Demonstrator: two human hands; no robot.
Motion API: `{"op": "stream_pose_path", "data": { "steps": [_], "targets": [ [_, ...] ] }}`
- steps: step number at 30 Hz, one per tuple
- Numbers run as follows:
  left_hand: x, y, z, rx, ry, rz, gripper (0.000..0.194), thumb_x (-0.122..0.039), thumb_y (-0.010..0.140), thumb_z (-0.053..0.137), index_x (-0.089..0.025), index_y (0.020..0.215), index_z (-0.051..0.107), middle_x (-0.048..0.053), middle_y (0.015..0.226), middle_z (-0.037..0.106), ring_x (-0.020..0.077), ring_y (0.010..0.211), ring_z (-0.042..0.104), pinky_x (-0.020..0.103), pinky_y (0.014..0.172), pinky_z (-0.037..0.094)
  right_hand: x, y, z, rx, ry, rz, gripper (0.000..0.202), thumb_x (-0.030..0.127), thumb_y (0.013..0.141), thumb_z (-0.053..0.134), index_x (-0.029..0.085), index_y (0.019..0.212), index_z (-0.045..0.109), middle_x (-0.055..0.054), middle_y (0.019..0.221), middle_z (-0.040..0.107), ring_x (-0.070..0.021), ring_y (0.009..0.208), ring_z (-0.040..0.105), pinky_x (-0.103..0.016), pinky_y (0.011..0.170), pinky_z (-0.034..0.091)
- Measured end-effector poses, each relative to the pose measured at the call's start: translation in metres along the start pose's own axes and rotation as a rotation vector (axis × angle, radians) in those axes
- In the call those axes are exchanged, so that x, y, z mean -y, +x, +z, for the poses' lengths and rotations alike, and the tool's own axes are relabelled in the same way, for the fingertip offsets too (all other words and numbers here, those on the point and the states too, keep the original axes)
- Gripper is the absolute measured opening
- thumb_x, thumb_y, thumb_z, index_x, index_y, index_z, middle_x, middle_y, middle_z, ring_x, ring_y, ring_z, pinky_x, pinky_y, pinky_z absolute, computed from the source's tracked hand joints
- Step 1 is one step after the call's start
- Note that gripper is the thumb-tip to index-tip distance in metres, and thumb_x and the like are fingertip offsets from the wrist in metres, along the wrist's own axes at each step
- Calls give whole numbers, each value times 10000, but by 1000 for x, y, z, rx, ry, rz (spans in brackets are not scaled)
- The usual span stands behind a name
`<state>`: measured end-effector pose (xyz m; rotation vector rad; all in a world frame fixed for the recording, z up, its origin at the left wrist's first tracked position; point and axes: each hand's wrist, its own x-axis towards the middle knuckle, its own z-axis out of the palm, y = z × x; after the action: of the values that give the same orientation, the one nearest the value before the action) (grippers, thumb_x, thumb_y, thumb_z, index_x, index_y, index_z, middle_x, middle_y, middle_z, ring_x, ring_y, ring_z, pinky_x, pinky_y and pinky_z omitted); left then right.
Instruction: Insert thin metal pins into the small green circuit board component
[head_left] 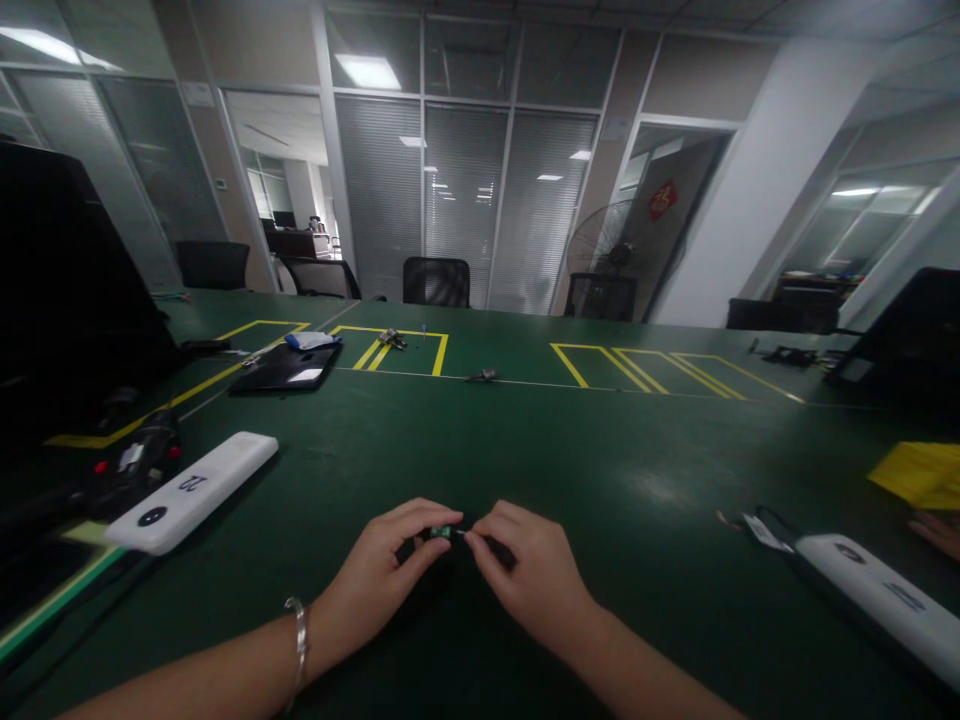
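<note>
We pinch a small dark part with a green tip [442, 532] between the closed fingers of our left hand [382, 575] and right hand [529, 575], low over the dark green bench [615, 470], with a white oblong power bank [193, 490] well apart at left.

Between the fingers [427, 528] of both hands sits a small green part [442, 532], too small and too covered to tell what it is. A dark piece [496, 547] under the right fingers is mostly hidden. Far right of the fingers, another person's hand [937, 532] is cut by the picture's edge.
</note>
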<state>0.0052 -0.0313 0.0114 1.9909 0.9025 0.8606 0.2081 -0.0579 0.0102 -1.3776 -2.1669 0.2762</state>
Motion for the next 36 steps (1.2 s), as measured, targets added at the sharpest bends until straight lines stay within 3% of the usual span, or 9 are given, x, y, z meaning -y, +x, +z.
{"op": "stream_pose_path", "data": {
  "steps": [13,19,22,25,30,36],
  "targets": [
    [-1,-2,0,-1,-63,-47,208,-221,892,583,-274,1036,723,25,1008,730,198,934,656,306,856,494,2,-2,3,-18,188,3,202,252,929,514,205,816,675,6,719,594,-128,671,569,-237,613,368],
    [6,0,-1,4,-182,-130,208,-257,905,562,-244,1063,696,35,995,691,177,816,634,296,769,504,-1,0,2,-41,211,35,199,251,926,523,205,805,675,5,725,606,-134,677,574,-247,620,374],
    [10,2,-3,11,-175,-127,214,-258,921,532,-234,1080,675,44,1017,649,183,852,613,305,776,492,-4,2,2,-59,252,88,209,256,932,515,201,809,674,-2,741,619,-144,696,585,-251,625,392],
    [8,3,-5,95,-73,-62,213,-247,943,495,-237,1059,674,43,1003,614,195,918,587,321,821,464,-7,3,1,-92,302,125,224,257,938,503,193,801,669,-13,755,628,-155,718,594,-258,642,412],
    [-5,0,-5,357,194,93,207,-222,950,483,-262,1034,668,44,1031,590,218,1003,513,364,907,405,-10,2,4,-118,319,107,223,242,928,514,186,770,661,-15,742,630,-154,707,594,-260,661,421],
    [-15,0,-3,429,350,127,285,-208,960,449,-309,1160,624,57,1092,550,233,1022,483,383,919,391,-9,2,6,-117,299,102,211,243,924,521,194,782,669,-11,748,638,-153,716,600,-254,664,417]
  ]
}}
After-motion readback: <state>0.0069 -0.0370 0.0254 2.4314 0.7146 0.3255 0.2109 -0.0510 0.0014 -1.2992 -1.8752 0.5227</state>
